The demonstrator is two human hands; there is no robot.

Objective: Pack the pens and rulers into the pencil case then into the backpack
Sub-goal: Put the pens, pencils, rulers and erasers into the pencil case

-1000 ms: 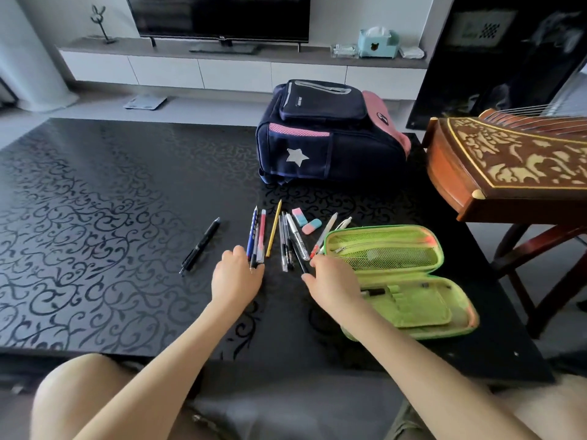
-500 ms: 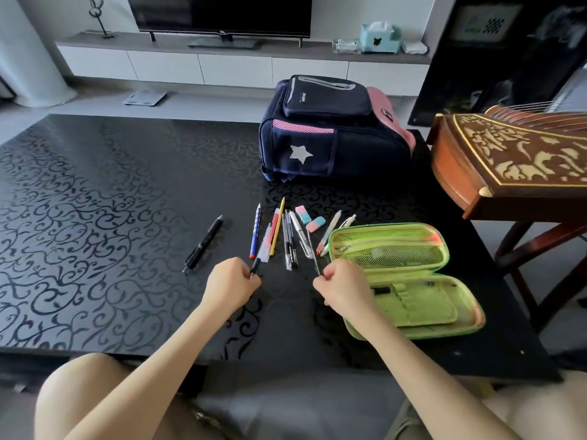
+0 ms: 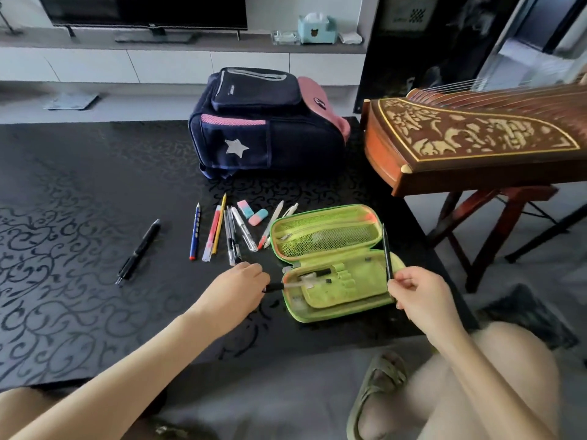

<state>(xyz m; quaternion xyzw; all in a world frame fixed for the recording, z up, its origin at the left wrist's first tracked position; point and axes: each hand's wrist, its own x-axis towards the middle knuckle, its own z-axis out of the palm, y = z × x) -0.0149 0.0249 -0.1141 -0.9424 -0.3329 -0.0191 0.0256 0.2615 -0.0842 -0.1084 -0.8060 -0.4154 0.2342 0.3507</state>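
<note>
The green pencil case (image 3: 333, 262) lies open on the black patterned table (image 3: 79, 249), mesh-pocket half away from the person, elastic-loop half nearer. The left hand (image 3: 235, 287) is pinched shut on a clear-barrelled pen (image 3: 295, 284), whose far end lies across the near half of the case. The right hand (image 3: 419, 293) grips a thin dark pen (image 3: 386, 252) between thumb and fingers, held nearly upright over the right edge of the case (tip end pointing away from the person). Left of the case, a row of pens and pencils (image 3: 222, 230) lies on the table, with two pink-and-blue erasers (image 3: 252, 212) just beyond it. A black pen (image 3: 138, 250) lies apart, further left. The navy backpack (image 3: 263, 122) stands beyond the row, zipped pocket facing up. A carved wooden zither (image 3: 476, 138) sits to the right on its stand.
</note>
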